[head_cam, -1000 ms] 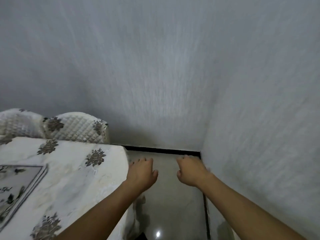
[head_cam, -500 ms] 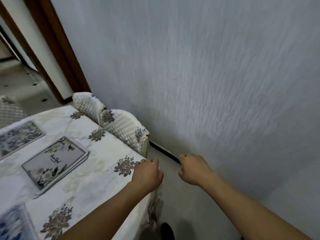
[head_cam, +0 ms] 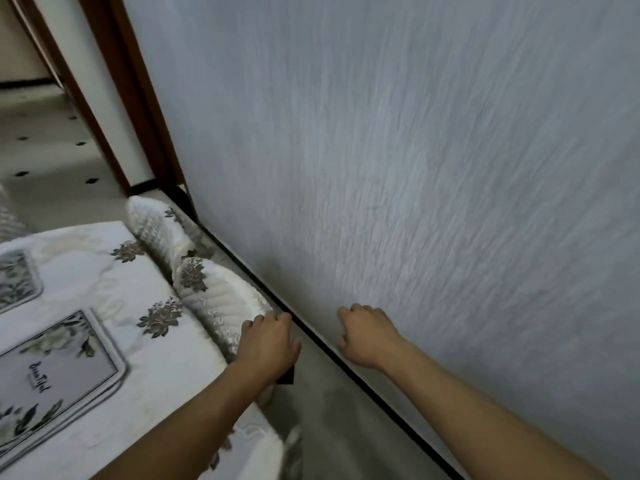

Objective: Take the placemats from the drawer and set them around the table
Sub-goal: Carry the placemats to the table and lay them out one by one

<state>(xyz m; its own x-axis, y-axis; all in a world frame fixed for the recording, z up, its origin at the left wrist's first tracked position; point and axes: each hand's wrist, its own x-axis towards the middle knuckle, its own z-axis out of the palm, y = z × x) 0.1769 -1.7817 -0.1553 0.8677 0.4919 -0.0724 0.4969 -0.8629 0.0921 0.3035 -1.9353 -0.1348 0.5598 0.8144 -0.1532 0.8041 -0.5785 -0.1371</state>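
While both arms reach forward, the left hand hangs loosely curled, fingers bent down and pinching nothing, just past the near corner of the white table with its grey flower-printed cloth. The right hand is curled the same way and empty, farther from the table, in front of the grey textured wall. Neither hand carries anything, which suits someone walking round the table rather than laying a mat. On the table lie rectangular grey floral placemats: one near its front edge and a second toward its far left side, each squared to a seat. Two white quilted chair backs stand tucked against the table's wall side. No drawer is in view.
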